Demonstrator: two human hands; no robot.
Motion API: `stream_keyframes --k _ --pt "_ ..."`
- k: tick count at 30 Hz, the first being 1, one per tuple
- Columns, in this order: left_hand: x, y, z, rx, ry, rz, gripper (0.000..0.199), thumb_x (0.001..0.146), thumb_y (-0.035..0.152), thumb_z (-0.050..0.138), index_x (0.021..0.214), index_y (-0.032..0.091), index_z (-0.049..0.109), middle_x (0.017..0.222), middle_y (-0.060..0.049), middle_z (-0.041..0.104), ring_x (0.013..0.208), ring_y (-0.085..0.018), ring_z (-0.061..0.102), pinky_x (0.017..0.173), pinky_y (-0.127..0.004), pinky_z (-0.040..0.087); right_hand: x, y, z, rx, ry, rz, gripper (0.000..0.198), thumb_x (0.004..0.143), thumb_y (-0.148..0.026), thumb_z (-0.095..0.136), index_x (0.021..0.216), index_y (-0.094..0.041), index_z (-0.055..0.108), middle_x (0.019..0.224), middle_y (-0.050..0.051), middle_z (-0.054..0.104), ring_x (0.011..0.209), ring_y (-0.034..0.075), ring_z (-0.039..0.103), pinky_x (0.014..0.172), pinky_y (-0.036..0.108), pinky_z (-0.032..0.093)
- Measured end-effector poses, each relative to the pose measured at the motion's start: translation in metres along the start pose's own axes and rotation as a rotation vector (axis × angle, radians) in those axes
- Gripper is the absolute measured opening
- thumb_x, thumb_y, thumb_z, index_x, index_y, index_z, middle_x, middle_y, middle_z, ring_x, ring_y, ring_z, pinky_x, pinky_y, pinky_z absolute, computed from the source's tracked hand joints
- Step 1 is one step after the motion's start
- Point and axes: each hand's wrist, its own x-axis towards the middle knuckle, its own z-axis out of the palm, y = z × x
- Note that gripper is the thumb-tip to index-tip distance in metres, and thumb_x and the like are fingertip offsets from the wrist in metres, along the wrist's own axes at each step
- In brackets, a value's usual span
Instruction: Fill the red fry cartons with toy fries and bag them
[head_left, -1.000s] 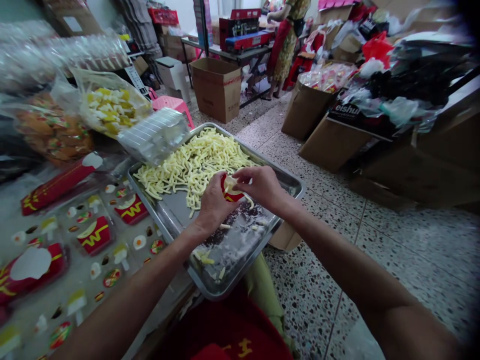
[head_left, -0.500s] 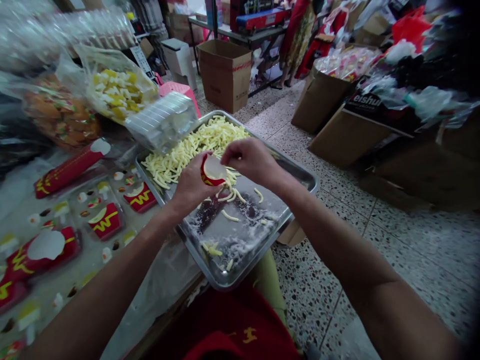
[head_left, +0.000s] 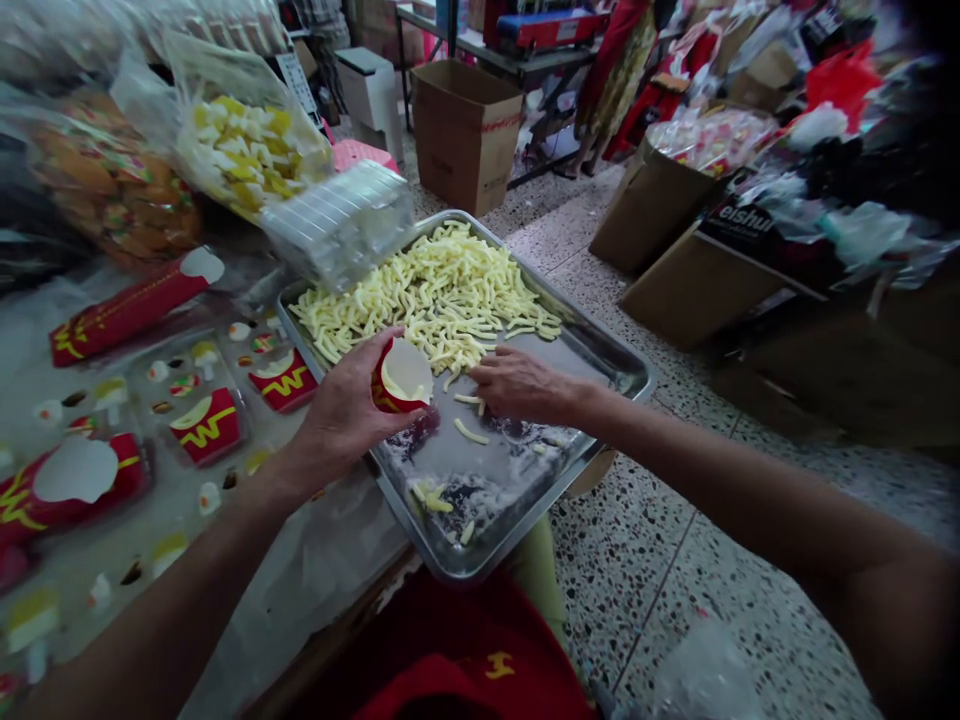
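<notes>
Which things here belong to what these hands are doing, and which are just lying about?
In use:
red carton, held in the left hand
pale fry-shaped pieces, right hand at their edge
metal tray beneath them

Apparently just lying about:
open cardboard box
red plastic bag
crumpled clear plastic

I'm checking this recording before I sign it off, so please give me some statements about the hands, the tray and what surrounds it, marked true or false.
1. The left hand holds a red carton. True.
2. The right hand holds a second carton. False: it is down beside loose pale sticks.
3. The main heap lies at the tray's end nearest the wearer. False: the far end.
4. An open cardboard box stands beyond the tray. True.
5. The tray is wooden. False: metal.
</notes>
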Motion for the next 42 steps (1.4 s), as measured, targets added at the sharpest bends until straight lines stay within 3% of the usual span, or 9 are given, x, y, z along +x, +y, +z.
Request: stream_keyframes --k 5,10,12,17,22,27,34,38,42 --pt "-0.008 0.002 0.006 0.130 -0.043 -0.065 0.084 0.069 0.038 0.082 0.144 0.021 0.047 0.141 -0.010 0.059 0.127 -0.031 0.058 0.110 -0.043 0.046 -0.010 -0.047 0.005 0.369 0.087 0.600 0.009 0.076 -0.027 0.074 0.076 -0.019 0.072 0.083 0.005 0.068 0.080 0.018 0.057 0.066 0.030 0.037" --pt "-0.009 0.011 0.010 0.205 -0.128 -0.138 0.084 0.068 0.042 0.082 0.142 0.022 0.049 0.136 -0.011 0.063 0.121 -0.033 0.062 0.100 -0.043 0.051 0.004 -0.106 0.017 0.215 0.102 0.553 0.012 0.077 -0.017 0.068 0.088 -0.017 0.073 0.092 0.011 0.072 0.082 0.023 0.060 0.069 0.035 0.038" --pt "-0.009 0.015 0.012 0.207 -0.141 -0.160 0.086 0.068 0.044 0.081 0.144 0.021 0.047 0.137 -0.012 0.063 0.121 -0.034 0.062 0.100 -0.044 0.051 0.002 -0.103 0.015 0.190 0.101 0.597 0.014 0.079 -0.013 0.062 0.087 -0.017 0.072 0.087 0.011 0.072 0.077 0.022 0.060 0.070 0.035 0.038" --pt "-0.005 0.026 0.037 0.161 -0.229 -0.091 0.089 0.068 0.040 0.081 0.146 0.021 0.044 0.144 -0.010 0.059 0.126 -0.032 0.060 0.103 -0.042 0.050 -0.033 -0.053 0.011 0.111 0.177 1.002 0.014 0.081 -0.021 0.060 0.087 -0.018 0.073 0.087 0.010 0.072 0.073 0.020 0.059 0.062 0.031 0.032" --pt "0.004 0.036 0.064 0.181 -0.312 -0.041 0.083 0.068 0.038 0.081 0.142 0.018 0.048 0.138 -0.013 0.061 0.122 -0.033 0.062 0.101 -0.043 0.052 -0.042 -0.031 0.024 0.239 0.208 0.971 0.011 0.074 -0.018 0.064 0.081 -0.017 0.072 0.083 0.009 0.072 0.071 0.019 0.060 0.060 0.030 0.031" --pt "0.002 0.038 0.068 0.220 -0.299 -0.045 0.079 0.067 0.032 0.080 0.138 0.018 0.049 0.137 -0.015 0.061 0.122 -0.034 0.062 0.101 -0.044 0.052 -0.020 -0.045 0.028 0.888 0.461 0.982 0.007 0.071 -0.021 0.070 0.076 -0.018 0.066 0.069 0.000 0.068 0.062 0.015 0.059 0.056 0.024 0.037" --pt "-0.002 0.048 0.078 0.209 -0.130 -0.072 0.037 0.081 0.022 0.063 0.117 0.019 0.055 0.116 -0.013 0.067 0.111 -0.031 0.065 0.096 -0.041 0.053 0.011 -0.091 0.009 0.437 0.325 0.841 0.023 0.092 -0.017 0.049 0.084 -0.017 0.071 0.093 0.011 0.073 0.082 0.020 0.065 0.070 0.029 0.040" --pt "-0.002 0.045 0.078 0.195 -0.037 -0.033 0.043 0.081 0.017 0.061 0.124 0.019 0.054 0.120 -0.014 0.065 0.111 -0.030 0.065 0.097 -0.042 0.053 0.009 -0.094 -0.002 0.665 0.408 0.770 0.023 0.089 -0.014 0.050 0.078 -0.019 0.069 0.083 0.003 0.072 0.078 0.016 0.062 0.068 0.026 0.039" --pt "-0.005 0.038 0.072 0.050 -0.080 0.036 0.062 0.070 0.019 0.072 0.129 0.019 0.052 0.126 -0.013 0.063 0.114 -0.029 0.064 0.099 -0.041 0.053 -0.001 -0.085 -0.007 0.843 0.441 0.715 0.014 0.078 -0.012 0.062 0.075 -0.021 0.072 0.073 -0.002 0.070 0.073 0.014 0.060 0.067 0.024 0.039"
